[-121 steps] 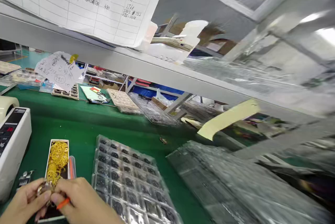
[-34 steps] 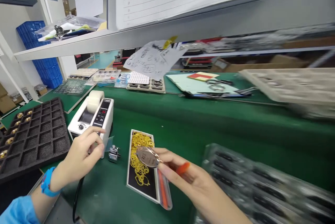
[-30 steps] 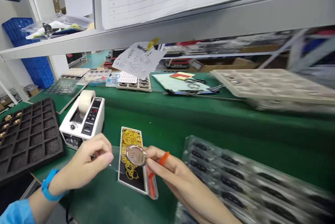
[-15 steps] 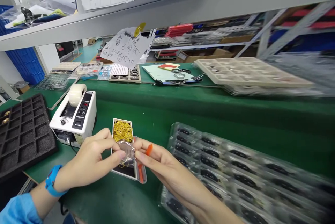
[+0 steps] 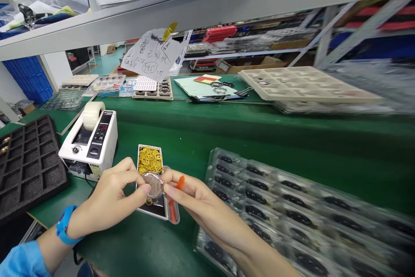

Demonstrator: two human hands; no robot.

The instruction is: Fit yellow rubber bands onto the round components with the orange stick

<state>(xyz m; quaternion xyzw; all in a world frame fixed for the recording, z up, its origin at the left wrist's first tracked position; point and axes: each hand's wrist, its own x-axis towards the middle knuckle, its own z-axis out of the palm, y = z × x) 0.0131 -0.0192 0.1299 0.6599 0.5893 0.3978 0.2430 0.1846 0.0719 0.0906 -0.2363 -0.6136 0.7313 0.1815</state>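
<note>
Right hand (image 5: 196, 195) is clasped, left hand (image 5: 112, 190) nearly pinched, its grip uncertain. Beside the tape dispenser (image 5: 89, 148), over a narrow white box (image 5: 158, 208), what seems a watch case (image 5: 154, 184) sits between their fingertips, its right edge in the clasp; an orange strip (image 5: 180, 182) juts from the right fingers. Probably fine two-handed positioning, calling for a steady right hold and light left touch.

Distant red stack (image 5: 220, 33), possibly trays

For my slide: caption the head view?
Right hand holding a disc, left hand at its edge, near yellow rings.
</note>
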